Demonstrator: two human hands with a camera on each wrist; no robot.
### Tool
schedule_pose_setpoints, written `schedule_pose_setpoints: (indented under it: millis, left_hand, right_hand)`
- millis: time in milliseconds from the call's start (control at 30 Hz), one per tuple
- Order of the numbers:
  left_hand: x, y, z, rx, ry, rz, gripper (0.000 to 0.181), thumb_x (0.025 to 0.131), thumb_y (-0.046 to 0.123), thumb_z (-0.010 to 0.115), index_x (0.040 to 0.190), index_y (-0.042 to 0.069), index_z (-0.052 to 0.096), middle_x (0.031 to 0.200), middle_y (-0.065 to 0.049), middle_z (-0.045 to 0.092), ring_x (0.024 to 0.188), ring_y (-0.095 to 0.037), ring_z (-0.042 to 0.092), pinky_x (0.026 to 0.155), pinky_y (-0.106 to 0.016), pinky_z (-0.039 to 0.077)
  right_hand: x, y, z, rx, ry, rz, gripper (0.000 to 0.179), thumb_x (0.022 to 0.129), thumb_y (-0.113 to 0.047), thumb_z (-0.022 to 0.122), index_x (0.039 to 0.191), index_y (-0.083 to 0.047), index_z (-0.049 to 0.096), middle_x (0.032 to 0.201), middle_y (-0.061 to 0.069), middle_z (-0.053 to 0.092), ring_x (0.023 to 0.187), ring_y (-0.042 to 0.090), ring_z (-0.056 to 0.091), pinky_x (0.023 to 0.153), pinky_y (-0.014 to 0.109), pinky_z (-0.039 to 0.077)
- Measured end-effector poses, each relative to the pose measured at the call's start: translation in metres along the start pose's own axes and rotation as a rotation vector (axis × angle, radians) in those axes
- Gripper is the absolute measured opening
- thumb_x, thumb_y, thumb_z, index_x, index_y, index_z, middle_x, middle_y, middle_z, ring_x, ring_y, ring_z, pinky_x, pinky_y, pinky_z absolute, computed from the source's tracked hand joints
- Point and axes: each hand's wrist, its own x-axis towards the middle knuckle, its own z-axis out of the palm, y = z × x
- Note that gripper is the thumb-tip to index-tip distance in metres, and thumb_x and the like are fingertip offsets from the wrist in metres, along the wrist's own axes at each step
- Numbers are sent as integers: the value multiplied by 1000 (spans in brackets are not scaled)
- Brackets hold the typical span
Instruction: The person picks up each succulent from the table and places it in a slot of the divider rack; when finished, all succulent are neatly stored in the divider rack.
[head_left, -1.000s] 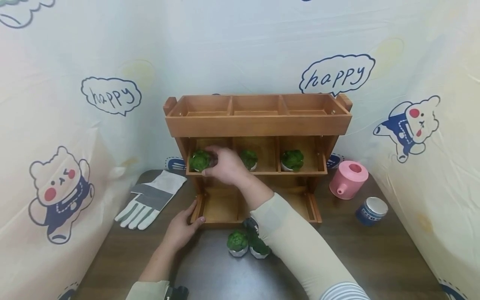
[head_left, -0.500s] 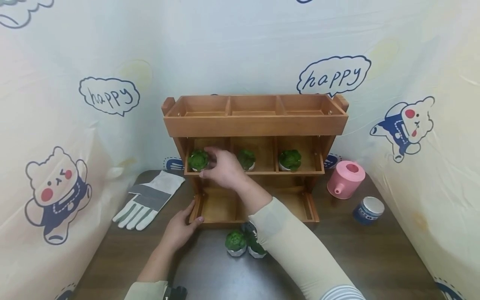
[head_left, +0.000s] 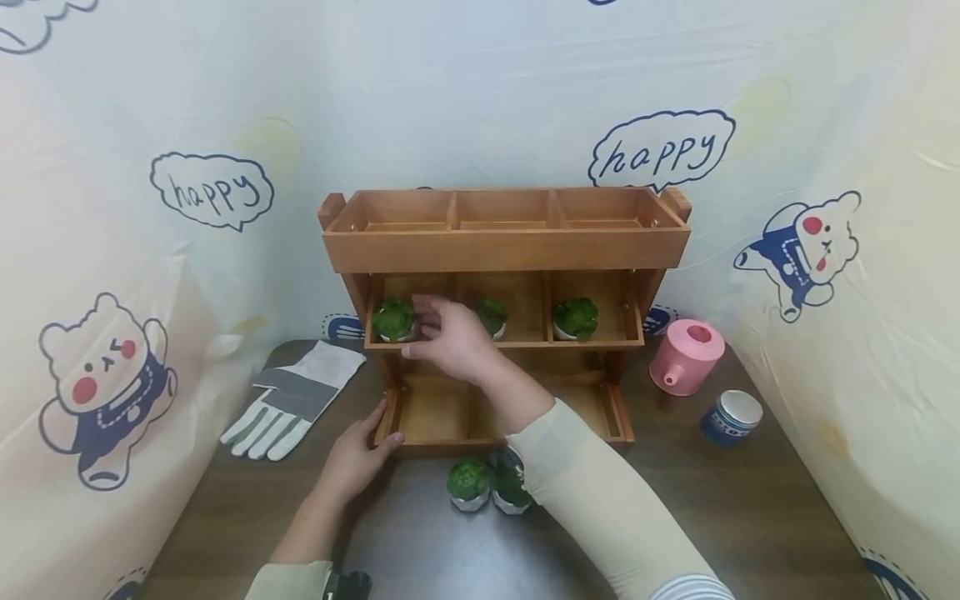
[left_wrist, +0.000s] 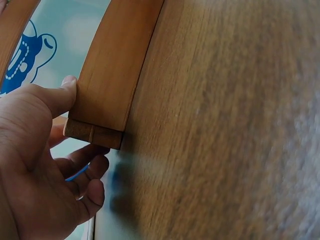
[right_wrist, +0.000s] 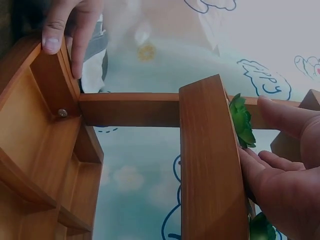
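Note:
A three-tier wooden shelf [head_left: 506,252] stands at the back of the table. My left hand [head_left: 356,457] grips its lower left corner, thumb on the front edge and fingers round the side board [left_wrist: 110,70]. In the middle tier, one small green potted succulent sits in each compartment: left [head_left: 393,319], middle [head_left: 492,312] and right [head_left: 576,318]. My right hand [head_left: 457,340] is beside the left succulent, thumb and fingers parted around its right side. In the right wrist view, that succulent's leaves [right_wrist: 242,120] show above the tray edge, with the thumb apart from them.
Two more potted succulents, one [head_left: 468,480] and another [head_left: 512,490] partly under the right sleeve, stand before the shelf. Work gloves [head_left: 303,396] lie at left. A pink watering can [head_left: 684,360] and a blue jar with white lid [head_left: 731,418] stand at right.
My right hand's fingers have parted from the left succulent and drawn slightly right; the plant stays in its compartment. My left hand keeps its grip on the shelf. The head view has shifted a little.

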Motion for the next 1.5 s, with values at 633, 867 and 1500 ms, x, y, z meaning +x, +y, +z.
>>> schedule_pose_setpoints:
  millis: [633, 867, 1500]
  left_hand:
    - [0, 1, 0, 2, -17, -24, 82, 99, 54, 65, 165, 20, 30, 156, -32, 42, 142, -53, 40, 112, -71, 34]
    - [0, 2, 0, 2, -32, -50, 83, 99, 55, 64, 165, 20, 29, 158, -31, 39, 144, -54, 37, 112, -72, 33]
    - [-1, 1, 1, 8, -22, -33, 81, 100, 53, 63, 166, 20, 28, 158, -31, 39, 144, -54, 37, 111, -72, 33]
  right_hand:
    - [-31, 5, -17, 64, -20, -29, 71, 90, -20, 83, 152, -9, 50, 147, 4, 59, 134, 24, 59, 104, 27, 51]
    - [-41, 10, -20, 83, -17, -82, 67, 92, -21, 82, 150, -8, 51, 146, 7, 60, 133, 27, 60, 105, 31, 51]
    - [-60, 27, -19, 90, -10, -131, 61, 92, -9, 79, 147, -1, 53, 144, 15, 61, 130, 22, 61, 106, 26, 49]
